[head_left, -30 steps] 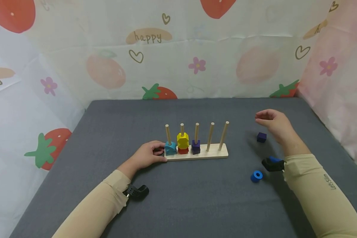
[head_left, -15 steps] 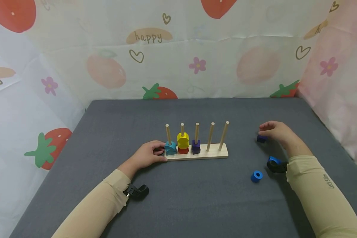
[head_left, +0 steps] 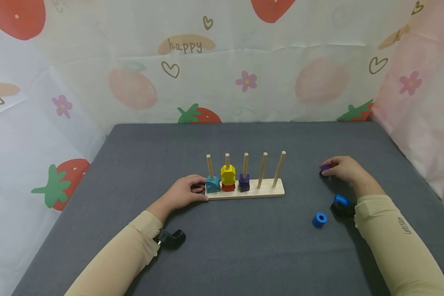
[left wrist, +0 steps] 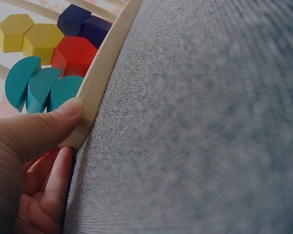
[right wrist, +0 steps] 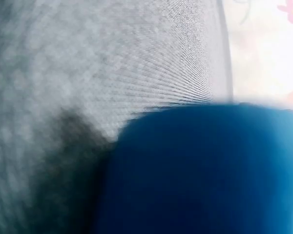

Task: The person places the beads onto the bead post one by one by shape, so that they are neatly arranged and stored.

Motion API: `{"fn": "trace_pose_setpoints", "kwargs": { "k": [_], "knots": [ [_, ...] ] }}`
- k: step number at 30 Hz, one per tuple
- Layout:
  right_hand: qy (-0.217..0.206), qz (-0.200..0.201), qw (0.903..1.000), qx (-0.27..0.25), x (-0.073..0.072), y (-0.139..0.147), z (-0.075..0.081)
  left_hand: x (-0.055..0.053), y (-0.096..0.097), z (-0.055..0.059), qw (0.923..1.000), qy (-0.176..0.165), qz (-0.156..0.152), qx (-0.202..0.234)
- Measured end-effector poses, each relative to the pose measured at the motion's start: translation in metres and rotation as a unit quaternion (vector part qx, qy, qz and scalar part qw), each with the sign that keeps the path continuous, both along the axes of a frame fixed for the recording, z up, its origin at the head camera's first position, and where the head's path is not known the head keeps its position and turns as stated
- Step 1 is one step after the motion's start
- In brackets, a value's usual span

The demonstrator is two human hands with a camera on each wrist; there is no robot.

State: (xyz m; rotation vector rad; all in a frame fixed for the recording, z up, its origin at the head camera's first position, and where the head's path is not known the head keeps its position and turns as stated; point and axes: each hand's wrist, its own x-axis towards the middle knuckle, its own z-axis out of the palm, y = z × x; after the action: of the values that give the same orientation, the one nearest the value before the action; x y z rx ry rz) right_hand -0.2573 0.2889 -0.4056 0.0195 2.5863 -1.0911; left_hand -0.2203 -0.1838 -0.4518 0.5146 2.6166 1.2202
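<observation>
My left hand (head_left: 183, 191) grips the left end of a wooden peg board (head_left: 255, 194), its thumb on the board's edge in the left wrist view. Teal half-round blocks (left wrist: 44, 87) sit on the first peg. Yellow hexagonal blocks (head_left: 228, 175) stand above a red block (head_left: 228, 188) on the second, and dark purple blocks (head_left: 244, 183) fill the base of the third. On the right, my right hand (head_left: 349, 173) pinches a purple cube (head_left: 324, 167) low at the cloth; the fingers partly cover it. The right wrist view does not show that hand.
A blue cylinder (head_left: 320, 219) stands on the grey cloth (head_left: 244, 246), with a hole in its top. Another blue block (head_left: 341, 200) lies beside the black right wrist camera (head_left: 343, 209); a blurred blue block (right wrist: 200, 170) fills much of the right wrist view.
My right hand has come down onto the purple cube and now pinches it between thumb and fingers. The left hand and the peg board have stayed put.
</observation>
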Motion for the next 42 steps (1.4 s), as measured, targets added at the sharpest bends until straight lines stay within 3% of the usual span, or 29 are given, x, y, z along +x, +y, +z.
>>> {"fn": "trace_pose_setpoints", "kwargs": {
  "k": [9,23,32,42],
  "knots": [
    [0.029,-0.003,0.9995,-0.006,0.005,-0.002,0.011,0.000,0.000,0.000,1.0000,-0.005,0.002,0.002],
    [0.086,0.015,0.9868,-0.137,0.011,-0.039,0.054,0.000,0.000,0.001,1.0000,-0.002,0.000,-0.002],
    [0.130,0.038,0.9856,-0.102,0.021,-0.072,0.087,0.000,0.000,0.001,1.0000,-0.002,-0.001,0.000],
    [0.177,0.071,0.9638,-0.186,0.028,-0.109,0.110,0.001,0.000,0.002,1.0000,0.001,-0.001,0.000]
  ]
}}
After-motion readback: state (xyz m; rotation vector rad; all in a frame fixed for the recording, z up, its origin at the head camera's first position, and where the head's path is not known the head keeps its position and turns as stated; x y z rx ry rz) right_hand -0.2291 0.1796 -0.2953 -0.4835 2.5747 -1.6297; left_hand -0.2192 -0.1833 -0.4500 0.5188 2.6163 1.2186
